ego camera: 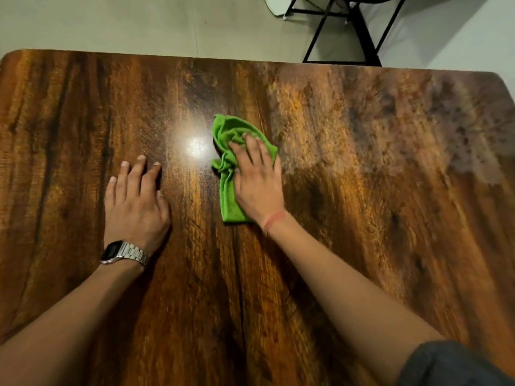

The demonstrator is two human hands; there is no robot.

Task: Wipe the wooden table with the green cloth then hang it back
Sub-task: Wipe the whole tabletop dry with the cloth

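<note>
A crumpled green cloth (pixel 227 135) lies on the dark wooden table (pixel 362 162), near its middle. My right hand (pixel 257 176) presses flat on top of the cloth with straight fingers, covering its right part. My left hand (pixel 135 199) rests flat on the bare wood to the left of the cloth, fingers spread, a metal watch on its wrist. A dull, hazy smear covers the table's right side, and a bright light glare sits just left of the cloth.
Beyond the table's far edge is a pale floor. A black metal frame (pixel 359 32) stands there at the upper right, with a white object (pixel 276 5) beside it.
</note>
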